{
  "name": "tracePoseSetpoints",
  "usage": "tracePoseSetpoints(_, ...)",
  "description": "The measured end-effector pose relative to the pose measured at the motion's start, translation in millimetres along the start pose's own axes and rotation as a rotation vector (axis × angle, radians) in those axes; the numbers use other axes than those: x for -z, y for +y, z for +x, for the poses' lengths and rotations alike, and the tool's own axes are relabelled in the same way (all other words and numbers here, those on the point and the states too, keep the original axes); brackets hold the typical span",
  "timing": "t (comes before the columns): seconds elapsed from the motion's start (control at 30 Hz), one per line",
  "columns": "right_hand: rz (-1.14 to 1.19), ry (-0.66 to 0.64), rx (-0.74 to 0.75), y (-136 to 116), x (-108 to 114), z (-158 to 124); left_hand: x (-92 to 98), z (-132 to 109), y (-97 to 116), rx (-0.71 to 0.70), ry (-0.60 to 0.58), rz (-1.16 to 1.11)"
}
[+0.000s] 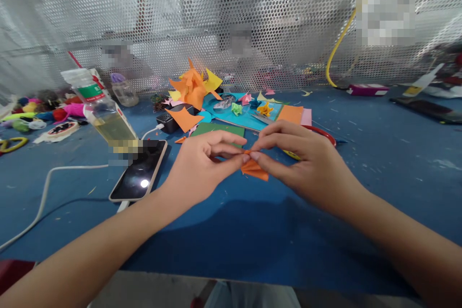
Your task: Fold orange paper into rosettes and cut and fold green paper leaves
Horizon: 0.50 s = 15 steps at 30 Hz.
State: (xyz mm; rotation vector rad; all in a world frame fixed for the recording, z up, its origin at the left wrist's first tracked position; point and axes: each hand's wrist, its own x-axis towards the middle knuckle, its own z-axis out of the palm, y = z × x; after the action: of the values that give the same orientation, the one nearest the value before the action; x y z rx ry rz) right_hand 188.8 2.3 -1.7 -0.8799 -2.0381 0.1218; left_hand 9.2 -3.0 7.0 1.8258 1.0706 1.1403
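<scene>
Orange paper (254, 169) pinched between left hand (202, 166), right hand (303, 163); fold points down-right.

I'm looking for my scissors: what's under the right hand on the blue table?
A red loop handle curves out from behind the right hand, with a yellowish bit beside the fingers. The rest is covered, so scissors cannot be confirmed. The hand pinches folded orange paper.

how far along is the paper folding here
Already done, it seems: a pile of orange and yellow folded pieces and small folded shapes on the blue sheet. In hand: the left hand and right hand pinch a small folded orange paper above the table. Left: flat green and orange sheets lie unfolded.
</scene>
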Motion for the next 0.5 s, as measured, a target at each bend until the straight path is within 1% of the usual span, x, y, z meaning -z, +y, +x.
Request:
tracePoseSetpoints(0.07, 0.009, 0.0, -0.003, 0.8, 0.0, -0.3, 1.3, 2.1, -0.3, 0.003, -0.046, 0.014)
tracePoseSetpoints(0.13, 0.018, -0.005, 0.003, 1.9, 0.0, -0.6, 2.6, 2.6, -0.6, -0.01, -0.093, 0.076)
tracePoseSetpoints(0.2, 0.026, -0.011, 0.013, 2.6, 0.2, -0.7, 3.1, 1.6, -0.4, -0.032, -0.114, 0.129)
tracePoseSetpoints(0.27, 0.017, -0.018, 0.015, 2.3, 0.9, -0.2, 2.8, 0.0, 0.5, -0.082, -0.088, 0.161)
tracePoseSetpoints(0.37, -0.042, -0.028, 0.017, 1.5, 2.1, 0.8, 1.8, -1.8, 2.1, -0.162, -0.018, 0.202)
tracePoseSetpoints(0.5, -0.103, -0.037, 0.055, 2.5, 2.7, 1.1, 1.5, -1.2, 2.2, -0.187, 0.009, 0.232)
